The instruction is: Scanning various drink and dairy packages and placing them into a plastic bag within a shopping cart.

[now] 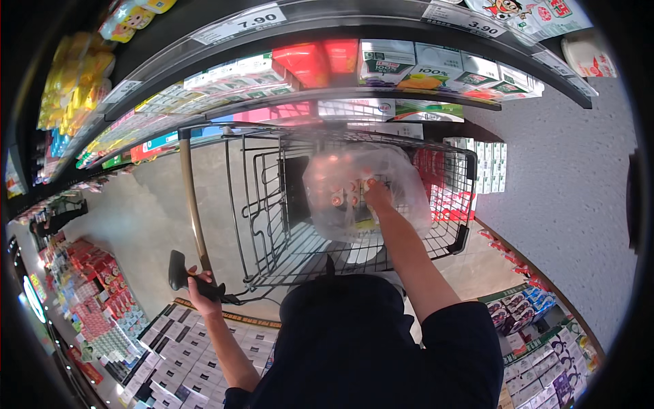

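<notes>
My left hand is closed around a black handheld barcode scanner with a cable, beside the shopping cart's handle bar. A wire shopping cart stands before me. Inside it lies a large translucent plastic bag with several small bottles that have reddish-white tops. My right hand reaches down into the bag, its fingers at the top of one bottle; the fingertips are partly hidden, but they seem closed on it.
Store shelves with juice cartons run along the far side. White cartons are stacked beyond the cart's right end. Stacked boxes stand behind me at the left, and packaged drinks at the right. A person is far left.
</notes>
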